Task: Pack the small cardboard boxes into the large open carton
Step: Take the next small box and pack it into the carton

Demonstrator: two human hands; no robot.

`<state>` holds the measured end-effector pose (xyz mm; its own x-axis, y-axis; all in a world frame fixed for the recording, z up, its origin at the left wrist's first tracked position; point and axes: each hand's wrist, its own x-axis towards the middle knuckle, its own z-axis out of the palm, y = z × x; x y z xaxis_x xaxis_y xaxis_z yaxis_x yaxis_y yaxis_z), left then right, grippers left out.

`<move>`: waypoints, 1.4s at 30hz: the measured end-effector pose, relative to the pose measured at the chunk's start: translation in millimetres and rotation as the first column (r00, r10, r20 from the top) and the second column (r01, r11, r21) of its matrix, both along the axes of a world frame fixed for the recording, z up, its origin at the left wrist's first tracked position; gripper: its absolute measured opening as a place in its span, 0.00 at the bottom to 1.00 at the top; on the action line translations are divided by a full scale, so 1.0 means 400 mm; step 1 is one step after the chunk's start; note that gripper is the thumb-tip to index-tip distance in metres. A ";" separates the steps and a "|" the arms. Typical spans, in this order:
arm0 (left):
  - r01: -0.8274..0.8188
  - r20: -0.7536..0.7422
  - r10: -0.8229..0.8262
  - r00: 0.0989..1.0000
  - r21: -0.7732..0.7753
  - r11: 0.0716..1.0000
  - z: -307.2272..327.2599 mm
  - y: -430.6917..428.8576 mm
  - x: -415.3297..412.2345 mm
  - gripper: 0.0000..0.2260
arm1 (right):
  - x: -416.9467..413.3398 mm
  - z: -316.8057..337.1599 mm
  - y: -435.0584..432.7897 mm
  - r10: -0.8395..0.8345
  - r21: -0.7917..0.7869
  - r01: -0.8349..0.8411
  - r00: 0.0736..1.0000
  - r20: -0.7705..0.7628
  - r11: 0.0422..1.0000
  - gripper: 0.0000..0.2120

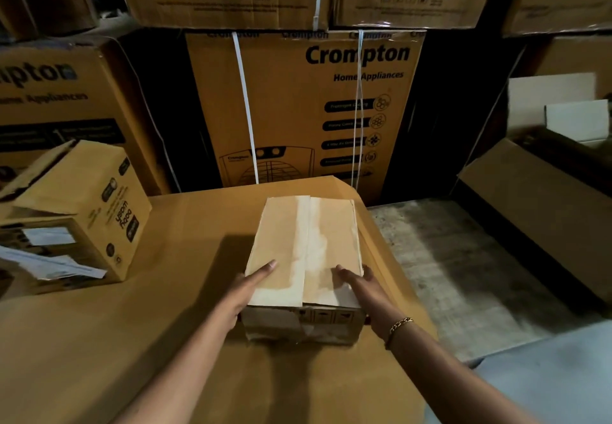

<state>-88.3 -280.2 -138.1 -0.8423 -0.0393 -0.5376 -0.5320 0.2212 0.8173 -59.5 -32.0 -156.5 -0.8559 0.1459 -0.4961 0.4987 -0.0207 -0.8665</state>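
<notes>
Pressed between the straight fingers (265,268) of the left hand (246,286) and right hand (359,286), the small brown taped cardboard box (304,245) rests on the cardboard-topped desk (132,341) — carried so to the large open brown carton (543,198) well right of the fingers, it could slip free.

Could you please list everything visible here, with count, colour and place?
small taped box: one, pale brown, centre, on the cardboard surface
cardboard surface: one, brown, foreground
opened printed box: one, brown, left; papers in its opening
Crompton cartons: at least four, brown, stacked behind
open carton: one, brown, right
card pieces: two, white, far right
floor: grey, right
bracelet: one, gold, right wrist
left hand: fingers flat on box top
right hand: on box's right top edge
</notes>
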 end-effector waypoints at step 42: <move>0.408 -0.721 -0.186 0.668 0.146 0.901 0.338 1.484 0.107 0.19 | 0.391 0.453 1.357 -0.346 0.142 0.632 0.582 -0.736 0.762 0.35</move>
<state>-45.6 313.5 -2.9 -0.9130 0.3316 0.2375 0.2440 -0.0224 0.9695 96.8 510.9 24.7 -0.6599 0.6786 0.3225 -0.1664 0.2865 -0.9435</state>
